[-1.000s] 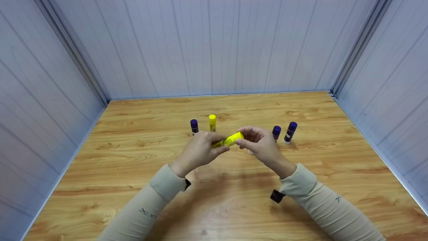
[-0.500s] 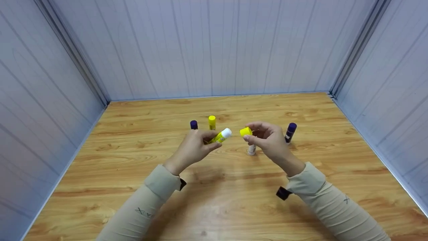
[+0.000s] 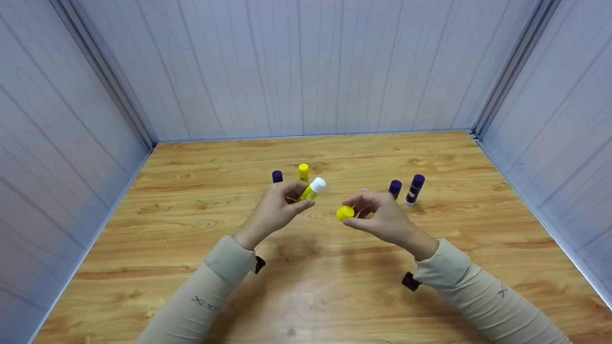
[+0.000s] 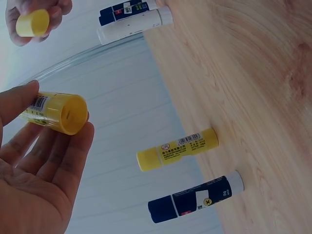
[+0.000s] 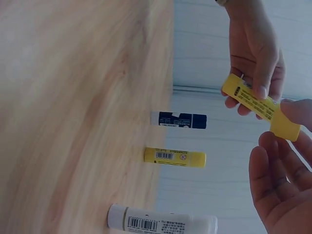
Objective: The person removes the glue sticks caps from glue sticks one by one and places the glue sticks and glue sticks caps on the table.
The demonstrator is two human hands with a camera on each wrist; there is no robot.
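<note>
My left hand [image 3: 273, 206] grips a yellow glue stick [image 3: 310, 191] above the table, its uncapped white top tilted up and to the right. In the left wrist view, the stick's round yellow base [image 4: 74, 115] faces the camera, between thumb and fingers. My right hand [image 3: 385, 223] pinches the yellow cap [image 3: 345, 213] between thumb and fingers, apart from the stick and a little lower to its right. The right wrist view has the cap [image 5: 285, 126] overlapping the held stick [image 5: 251, 100] in line of sight.
Upright behind my left hand stand a dark blue glue stick [image 3: 277, 176] and a yellow glue stick [image 3: 303, 171]. Two dark-capped glue sticks [image 3: 414, 189] [image 3: 395, 188] stand right. A white glue stick [image 5: 165, 223] is mostly hidden behind my right hand in the head view. Panel walls [image 3: 315, 67] enclose the table.
The yellow cap has come off the glue stick, uncovering its white top. My right hand has since moved down with the cap; the left hand has drawn slightly left and up.
</note>
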